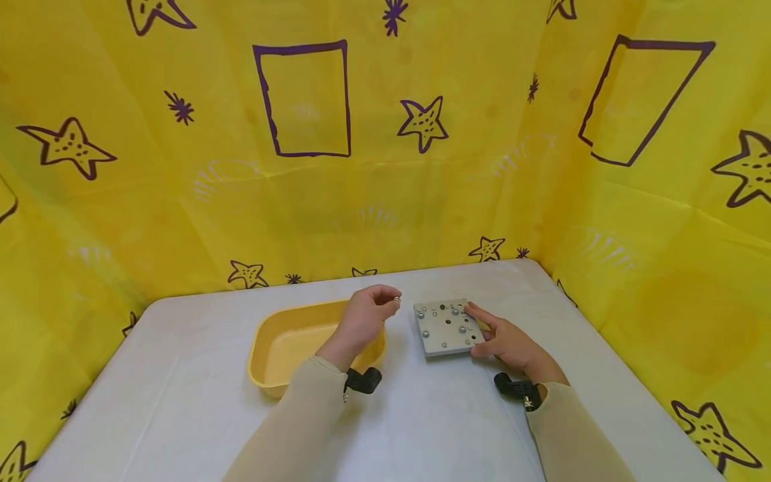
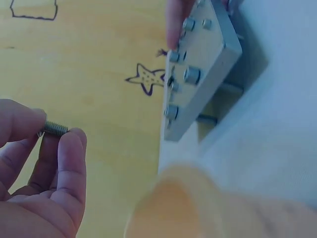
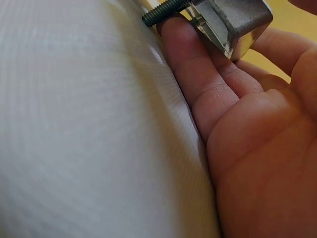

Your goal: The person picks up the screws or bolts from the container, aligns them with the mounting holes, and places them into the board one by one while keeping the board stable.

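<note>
Between thumb and fingertips, my left hand (image 1: 364, 318) pinches a small threaded screw (image 2: 55, 128), held above the right rim of a yellow tray (image 1: 255, 348). To the right of it is a square, light-grey metal plate (image 1: 436, 340) with several holes and several socket-head screws (image 2: 192, 75) set in it. My right hand (image 1: 515, 345) grips the plate's right edge, with fingers partly beneath it. Threaded shanks stick out below the plate; one screw shank (image 3: 166, 12) shows beside a fingertip in the right wrist view. The plate stands raised off the table in the left wrist view.
A white cloth covers the table (image 1: 421, 428). Yellow curtains (image 1: 385, 221) with drawn stars and frames close off the back and sides. Each wrist wears a black camera mount (image 1: 364, 380). The tray's inside is partly hidden by my left arm.
</note>
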{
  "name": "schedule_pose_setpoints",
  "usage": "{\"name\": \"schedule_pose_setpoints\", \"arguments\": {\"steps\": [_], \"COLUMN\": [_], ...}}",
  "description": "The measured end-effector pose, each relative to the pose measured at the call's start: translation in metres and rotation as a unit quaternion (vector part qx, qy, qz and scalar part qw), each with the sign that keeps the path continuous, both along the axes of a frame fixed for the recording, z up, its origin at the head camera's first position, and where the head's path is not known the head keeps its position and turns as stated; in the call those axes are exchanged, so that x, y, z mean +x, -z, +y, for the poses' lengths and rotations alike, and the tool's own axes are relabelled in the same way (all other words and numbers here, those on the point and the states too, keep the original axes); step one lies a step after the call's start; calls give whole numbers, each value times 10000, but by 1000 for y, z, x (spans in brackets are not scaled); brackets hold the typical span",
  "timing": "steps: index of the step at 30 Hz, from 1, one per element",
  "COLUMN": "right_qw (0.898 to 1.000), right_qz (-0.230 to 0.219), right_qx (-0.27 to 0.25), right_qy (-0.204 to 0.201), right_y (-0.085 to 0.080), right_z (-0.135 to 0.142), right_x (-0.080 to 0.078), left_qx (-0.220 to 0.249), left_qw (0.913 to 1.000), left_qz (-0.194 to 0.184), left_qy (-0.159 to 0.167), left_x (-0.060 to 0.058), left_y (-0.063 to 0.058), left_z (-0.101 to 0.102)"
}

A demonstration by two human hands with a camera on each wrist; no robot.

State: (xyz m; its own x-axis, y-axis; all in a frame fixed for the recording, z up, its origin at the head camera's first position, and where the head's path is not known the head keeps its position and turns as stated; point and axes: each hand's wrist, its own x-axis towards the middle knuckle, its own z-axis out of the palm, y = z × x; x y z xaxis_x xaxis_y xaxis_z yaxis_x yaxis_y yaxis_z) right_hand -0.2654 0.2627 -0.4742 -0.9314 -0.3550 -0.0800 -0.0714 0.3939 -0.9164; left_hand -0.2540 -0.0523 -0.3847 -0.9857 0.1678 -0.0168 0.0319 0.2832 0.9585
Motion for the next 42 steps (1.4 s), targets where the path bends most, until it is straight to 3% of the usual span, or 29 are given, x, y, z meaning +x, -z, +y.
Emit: {"name": "schedule_pose_setpoints", "arguments": {"steps": [7, 17, 26, 42], "right_qw": [9997, 9997, 9990, 9996], "right_qz": [-144, -75, -164, 82], "right_qx": [-169, -223, -400, -241], "right_qy": [63, -67, -88, -94], "right_y": [-3, -1, 0, 6], "right_z": [-2, -1, -1, 3], "right_x": [0, -2, -3, -5], "left_qx": [-127, -448, -646, -1595], "left_qw": [9997, 9966, 9960, 9853], "left_qz": [-76, -632, -563, -289], "left_qy": [175, 284, 265, 545], "left_x": [-12, -26, -30, -36], "left_y": [1, 23, 35, 33], "left_z": [38, 77, 88, 101]}}
